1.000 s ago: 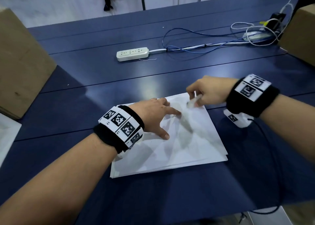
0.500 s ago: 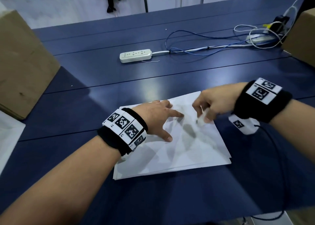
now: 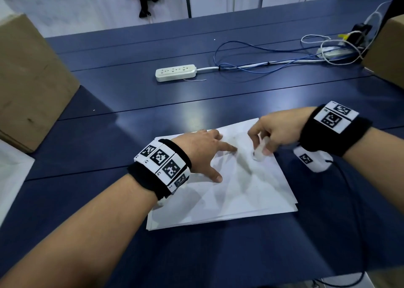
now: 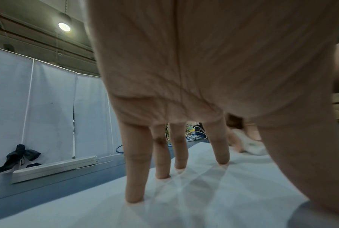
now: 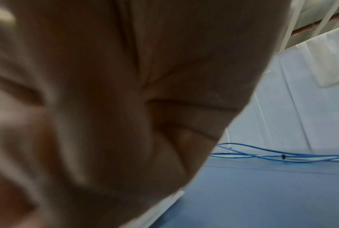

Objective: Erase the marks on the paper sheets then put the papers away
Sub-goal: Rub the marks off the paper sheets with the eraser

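Note:
A stack of white paper sheets (image 3: pixel 240 191) lies on the blue table in front of me. My left hand (image 3: pixel 205 154) presses flat on the top sheet with straight, spread fingers (image 4: pixel 137 177). My right hand (image 3: pixel 271 134) pinches a small white eraser (image 3: pixel 260 151) and holds its end on the paper near the far right part of the sheet. In the left wrist view the eraser (image 4: pixel 250 143) shows beyond my fingertips on the paper (image 4: pixel 203 200). The right wrist view is filled by my blurred palm (image 5: pixel 106 108). Marks on the paper are too faint to make out.
A white power strip (image 3: pixel 176 72) with blue and white cables (image 3: pixel 262 62) lies farther back on the table (image 3: pixel 109 233). Cardboard boxes stand at the left (image 3: pixel 28 80) and the far right (image 3: pixel 387 47). Another white sheet (image 3: pixel 11 178) lies at the left edge.
My right hand has moved the eraser from the sheet's far edge toward me and to the right over the paper. The left hand has stayed pressed on the sheet.

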The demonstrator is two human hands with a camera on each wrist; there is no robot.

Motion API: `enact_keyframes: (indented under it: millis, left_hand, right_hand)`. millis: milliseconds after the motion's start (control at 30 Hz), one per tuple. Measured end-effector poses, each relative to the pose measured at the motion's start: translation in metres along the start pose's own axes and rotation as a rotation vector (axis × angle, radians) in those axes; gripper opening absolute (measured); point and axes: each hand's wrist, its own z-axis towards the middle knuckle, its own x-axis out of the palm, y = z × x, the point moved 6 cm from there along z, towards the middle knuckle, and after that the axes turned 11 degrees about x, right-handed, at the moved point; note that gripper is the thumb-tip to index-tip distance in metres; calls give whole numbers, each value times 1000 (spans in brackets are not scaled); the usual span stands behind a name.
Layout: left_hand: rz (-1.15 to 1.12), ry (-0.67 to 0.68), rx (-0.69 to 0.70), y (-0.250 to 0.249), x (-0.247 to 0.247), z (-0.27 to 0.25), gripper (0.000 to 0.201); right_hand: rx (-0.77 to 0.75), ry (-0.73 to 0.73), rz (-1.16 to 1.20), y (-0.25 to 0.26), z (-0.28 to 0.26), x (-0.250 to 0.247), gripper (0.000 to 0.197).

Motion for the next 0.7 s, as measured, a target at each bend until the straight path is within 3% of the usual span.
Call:
enact_keyframes:
  millis: [67, 133, 200, 333, 400, 500, 567, 633, 700]
  left_hand:
    - [-2, -4, -1, 0, 0, -1, 86]
    - [-8, -7, -4, 0, 0, -1, 86]
    - [-8, -9, -6, 0, 0, -1, 86]
    - [-5, -11, -6, 2, 0, 0, 86]
    - [-3, -12, -3, 1, 1, 0, 86]
    - [-5, -11, -3, 1, 0, 0, 86]
    - [-5, -9, -4, 0, 0, 0, 86]
    - [-3, -8, -4, 0, 0, 0, 86]
    - [-3, -9, -6, 1, 0, 1, 86]
  right_hand:
    - [5, -246, -27, 4, 10, -24, 19]
    - [16, -390, -20, 6, 12, -37, 18]
    - [3, -346, -18, 3, 11, -30, 15]
    - [-11, 61, 13, -5, 0, 10, 21]
    - [-13, 8, -16, -3, 4, 3, 20]
    - [27, -331, -23, 3, 15, -31, 21]
    - [43, -424, -22, 4, 18, -39, 22]
    - [-2, -305, -24, 3, 15, -28, 16]
    - [-15, -72, -12, 1, 5, -7, 13]
